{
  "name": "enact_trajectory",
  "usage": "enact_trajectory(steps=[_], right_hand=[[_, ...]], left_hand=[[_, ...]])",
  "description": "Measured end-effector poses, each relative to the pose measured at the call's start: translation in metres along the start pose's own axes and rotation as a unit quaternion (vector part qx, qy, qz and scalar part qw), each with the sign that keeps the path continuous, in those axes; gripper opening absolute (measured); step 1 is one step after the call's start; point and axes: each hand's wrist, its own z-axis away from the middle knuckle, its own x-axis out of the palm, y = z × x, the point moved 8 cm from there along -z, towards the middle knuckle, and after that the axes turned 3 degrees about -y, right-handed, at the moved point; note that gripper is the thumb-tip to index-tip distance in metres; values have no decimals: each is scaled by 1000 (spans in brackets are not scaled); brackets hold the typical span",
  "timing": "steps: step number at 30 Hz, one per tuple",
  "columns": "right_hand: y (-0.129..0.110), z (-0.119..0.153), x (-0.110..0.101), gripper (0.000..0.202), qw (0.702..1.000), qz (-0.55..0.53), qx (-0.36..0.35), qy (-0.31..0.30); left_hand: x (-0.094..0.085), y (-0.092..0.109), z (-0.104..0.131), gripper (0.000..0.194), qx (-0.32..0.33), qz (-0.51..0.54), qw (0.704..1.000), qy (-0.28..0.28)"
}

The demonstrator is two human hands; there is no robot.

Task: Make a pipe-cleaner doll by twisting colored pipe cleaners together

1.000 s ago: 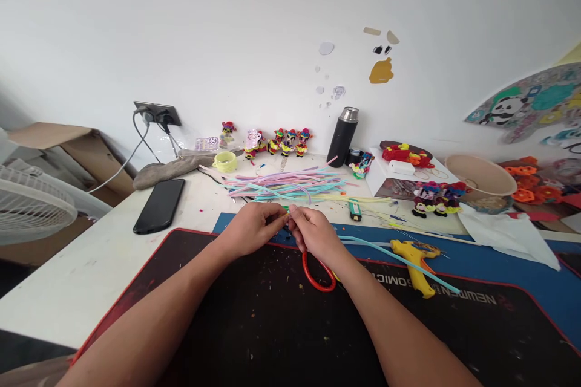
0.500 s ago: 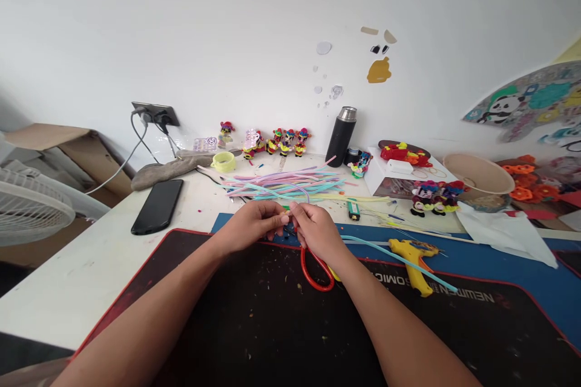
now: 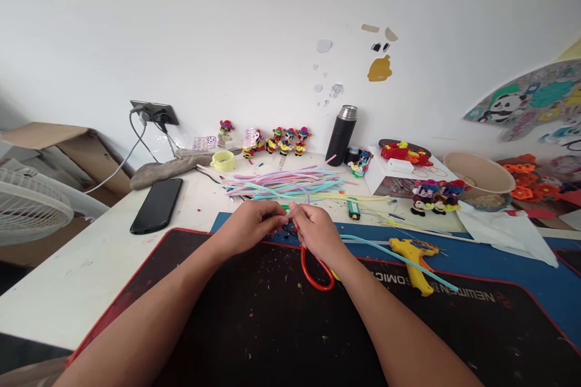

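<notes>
My left hand [image 3: 256, 225] and my right hand [image 3: 315, 228] meet fingertip to fingertip over the far edge of the black mat. Both are closed in a pinch on something small, mostly covered by the fingers; a bit of green and a pale spot show there. A lavender pipe cleaner [image 3: 308, 195] curves up behind my right hand and seems to run into its grip. Scissors with a red handle loop [image 3: 316, 285] lie under the right hand, their blades mostly hidden. To the right, a light blue pipe cleaner [image 3: 390, 251] crosses a yellow glue gun [image 3: 415, 263].
Many pastel pipe cleaners [image 3: 281, 181] lie in a pile behind the hands. A black phone [image 3: 157, 205] is at the left, a black flask [image 3: 341, 136] by the wall. Small figures [image 3: 285, 141] line the back. At the right are a white box [image 3: 374, 172] and a beige bowl [image 3: 479, 172].
The fingertips have shifted very slightly, and a pale spot shows more clearly between them. The camera view has moved a little; the objects on the table lie as before.
</notes>
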Motion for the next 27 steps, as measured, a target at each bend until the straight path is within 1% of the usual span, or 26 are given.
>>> enact_trajectory(steps=[3, 5, 7, 9, 10, 11, 12, 13, 15, 17, 20, 23, 25, 27], right_hand=[[2, 0, 0, 54, 1000, -4, 1, -3], [4, -1, 1, 55, 1000, -14, 6, -8], [8, -2, 3, 55, 999, -30, 17, -14], [12, -3, 6, 55, 998, -51, 34, -17], [13, -3, 7, 54, 997, -64, 43, -18], [14, -3, 8, 54, 995, -80, 51, -18], [14, -3, 10, 54, 993, -97, 57, -20], [13, -2, 11, 54, 991, -114, 60, -21], [9, -1, 11, 53, 989, -138, 57, -23], [3, 0, 10, 53, 989, -139, 50, -25], [-4, 1, 8, 53, 992, -116, 39, -30], [-10, 2, 6, 51, 996, -78, 13, -35], [-13, 3, 6, 48, 999, -40, -9, -35], [-14, 4, 6, 47, 999, -4, -24, -32]], left_hand=[[-2, 5, 1, 28, 36, -81, 996, 22], [-1, 7, 1, 29, 61, -139, 988, 37], [2, 8, 2, 28, 82, -229, 969, 48], [8, 10, 1, 26, 100, -327, 939, 46], [10, 10, 1, 25, 104, -358, 927, 42], [12, 9, 1, 25, 104, -369, 923, 41], [11, 8, 1, 26, 97, -356, 928, 44], [9, 7, 0, 27, 85, -323, 941, 50], [5, 2, -1, 31, 51, -226, 971, 61], [3, -2, -2, 33, 22, -134, 989, 60], [1, -5, -3, 35, -3, -44, 998, 52], [0, -10, -3, 39, -24, 23, 998, 47], [1, -13, -3, 42, -32, 60, 997, 31], [5, -16, -3, 44, -38, 90, 995, 1]])
